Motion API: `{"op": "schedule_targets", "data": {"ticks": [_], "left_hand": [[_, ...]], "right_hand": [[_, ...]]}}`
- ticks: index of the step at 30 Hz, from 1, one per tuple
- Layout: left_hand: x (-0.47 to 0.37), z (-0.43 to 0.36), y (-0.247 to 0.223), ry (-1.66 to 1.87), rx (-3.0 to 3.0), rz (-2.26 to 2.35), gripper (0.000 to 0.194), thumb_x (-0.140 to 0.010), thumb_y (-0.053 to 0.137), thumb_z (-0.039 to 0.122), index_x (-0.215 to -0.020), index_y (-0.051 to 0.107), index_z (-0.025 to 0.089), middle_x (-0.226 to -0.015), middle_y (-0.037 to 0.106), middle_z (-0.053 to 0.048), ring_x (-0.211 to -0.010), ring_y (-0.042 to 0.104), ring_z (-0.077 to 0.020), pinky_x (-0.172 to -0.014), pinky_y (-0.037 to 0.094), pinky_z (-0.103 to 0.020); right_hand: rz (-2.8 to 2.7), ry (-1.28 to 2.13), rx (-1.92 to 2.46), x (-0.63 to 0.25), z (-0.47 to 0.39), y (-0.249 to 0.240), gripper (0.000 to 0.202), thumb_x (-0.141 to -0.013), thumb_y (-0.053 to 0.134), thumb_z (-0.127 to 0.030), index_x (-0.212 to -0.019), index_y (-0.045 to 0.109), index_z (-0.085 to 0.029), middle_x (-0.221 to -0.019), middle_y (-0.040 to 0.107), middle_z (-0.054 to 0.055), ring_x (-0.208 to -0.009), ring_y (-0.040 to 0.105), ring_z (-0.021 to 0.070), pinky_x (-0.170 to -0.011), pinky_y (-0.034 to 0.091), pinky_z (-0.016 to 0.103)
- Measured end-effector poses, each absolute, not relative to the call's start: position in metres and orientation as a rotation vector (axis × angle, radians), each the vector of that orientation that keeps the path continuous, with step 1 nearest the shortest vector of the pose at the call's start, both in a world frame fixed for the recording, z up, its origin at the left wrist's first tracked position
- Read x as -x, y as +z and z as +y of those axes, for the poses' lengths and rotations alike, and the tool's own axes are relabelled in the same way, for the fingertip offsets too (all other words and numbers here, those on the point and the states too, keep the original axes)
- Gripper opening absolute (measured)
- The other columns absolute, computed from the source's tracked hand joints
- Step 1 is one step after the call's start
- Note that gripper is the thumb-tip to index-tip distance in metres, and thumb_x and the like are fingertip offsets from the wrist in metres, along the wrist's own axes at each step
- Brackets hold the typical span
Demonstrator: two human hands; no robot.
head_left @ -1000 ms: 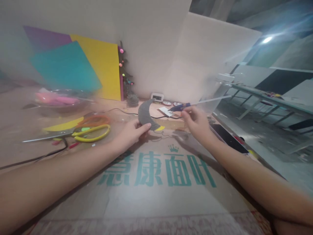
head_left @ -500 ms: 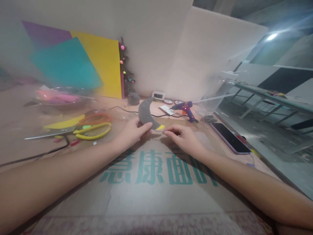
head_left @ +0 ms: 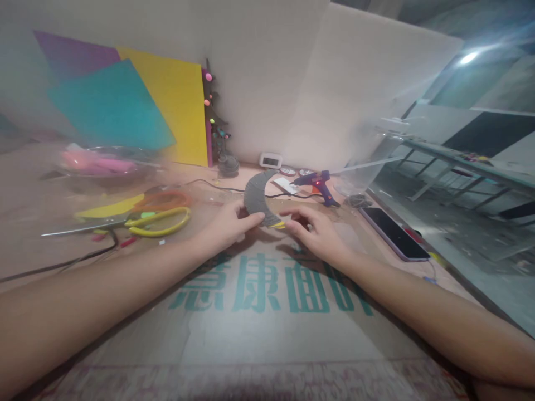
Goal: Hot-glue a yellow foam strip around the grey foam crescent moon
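A crescent shape (head_left: 256, 197) covered in rows of grey cord stands tilted above the tabletop, with a bare yellow tip (head_left: 276, 225) at its lower right end. My left hand (head_left: 236, 224) grips its lower left side, thumb in front and fingers behind. Close by the yellow tip is my right hand (head_left: 311, 227), its thumb at the tip's end and its forefinger stretched a little above. A small gap shows between that thumb and forefinger. The loose cord end cannot be made out.
Yellow-handled scissors (head_left: 159, 223) lie to the left beside a yellow strip (head_left: 111, 208). Behind is a hot glue gun (head_left: 315, 184) with a lit red light, its cable crossing the table. A phone (head_left: 395, 234) lies near the right edge, by a clear plastic container (head_left: 368, 161).
The crescent has moved slightly right and tilted, and less yellow shows at its tip. My right thumb and forefinger, pinched on a thin cord before, are now a little apart.
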State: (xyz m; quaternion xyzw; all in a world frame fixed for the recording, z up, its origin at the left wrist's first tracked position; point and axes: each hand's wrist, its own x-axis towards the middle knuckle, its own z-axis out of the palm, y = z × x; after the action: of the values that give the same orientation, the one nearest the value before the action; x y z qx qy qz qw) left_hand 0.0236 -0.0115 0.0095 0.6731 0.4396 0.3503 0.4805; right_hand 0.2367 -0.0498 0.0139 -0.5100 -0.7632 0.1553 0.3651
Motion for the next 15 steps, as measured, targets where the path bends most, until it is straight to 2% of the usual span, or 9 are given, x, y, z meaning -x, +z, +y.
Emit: {"op": "schedule_targets", "data": {"ticks": [2, 4, 6, 8, 11, 15], "left_hand": [[-0.024, -0.011, 0.009, 0.913, -1.61, 0.977, 0.045, -0.076, 0.066, 0.039, -0.113, 0.055, 0.017, -0.074, 0.061, 0.001, -0.055, 0.053, -0.0106, -0.043, 0.035, -0.019], [-0.025, -0.013, 0.008, 0.929, -1.59, 0.94, 0.068, -0.076, 0.067, 0.036, -0.137, 0.039, 0.02, -0.072, 0.061, 0.003, -0.056, 0.054, -0.0109, -0.045, 0.035, -0.019], [-0.025, -0.015, 0.009, 0.943, -1.626, 0.945, 0.079, -0.078, 0.065, 0.034, -0.146, 0.027, 0.02, -0.069, 0.06, 0.005, -0.057, 0.055, -0.0114, -0.05, 0.038, -0.02], [-0.024, -0.017, 0.009, 0.979, -1.728, 0.93, 0.073, -0.08, 0.062, 0.032, -0.145, 0.033, 0.02, -0.072, 0.061, 0.003, -0.062, 0.056, -0.0122, -0.057, 0.042, -0.022], [-0.023, -0.019, 0.009, 0.971, -1.858, 0.918, 0.045, -0.083, 0.056, 0.029, -0.127, 0.057, 0.018, -0.087, 0.066, -0.003, -0.072, 0.058, -0.0141, -0.066, 0.045, -0.025], [-0.024, -0.022, 0.011, 0.971, -1.835, 0.869, 0.035, -0.078, 0.056, 0.021, -0.112, 0.059, 0.018, -0.105, 0.065, -0.006, -0.088, 0.06, -0.0173, -0.078, 0.047, -0.028]], "right_hand": [[-1.984, 0.47, 1.335, -0.236, -0.048, 0.013, 0.019, -0.085, 0.06, -0.035, -0.087, 0.069, -0.018, -0.073, 0.065, 0.002, -0.065, 0.056, 0.0149, -0.06, 0.042, 0.027], [-1.979, 0.529, 1.336, -0.235, -0.047, 0.011, 0.019, -0.085, 0.058, -0.032, -0.077, 0.067, -0.018, -0.072, 0.065, 0.001, -0.065, 0.056, 0.0145, -0.06, 0.042, 0.026], [-1.96, 0.583, 1.338, -0.235, -0.048, 0.01, 0.021, -0.086, 0.057, -0.032, -0.073, 0.065, -0.018, -0.067, 0.062, 0.0, -0.062, 0.054, 0.0134, -0.059, 0.041, 0.026], [-1.937, 0.624, 1.344, -0.234, -0.049, 0.01, 0.022, -0.086, 0.056, -0.034, -0.073, 0.064, -0.018, -0.064, 0.06, -0.001, -0.059, 0.052, 0.0127, -0.057, 0.04, 0.025], [-1.918, 0.654, 1.341, -0.234, -0.05, 0.011, 0.022, -0.086, 0.056, -0.036, -0.074, 0.063, -0.018, -0.063, 0.059, -0.002, -0.058, 0.051, 0.0128, -0.056, 0.04, 0.025], [-1.927, 0.632, 1.311, -0.235, -0.051, 0.012, 0.023, -0.087, 0.055, -0.036, -0.076, 0.066, -0.019, -0.066, 0.061, -0.001, -0.06, 0.054, 0.0136, -0.057, 0.04, 0.025]]}}
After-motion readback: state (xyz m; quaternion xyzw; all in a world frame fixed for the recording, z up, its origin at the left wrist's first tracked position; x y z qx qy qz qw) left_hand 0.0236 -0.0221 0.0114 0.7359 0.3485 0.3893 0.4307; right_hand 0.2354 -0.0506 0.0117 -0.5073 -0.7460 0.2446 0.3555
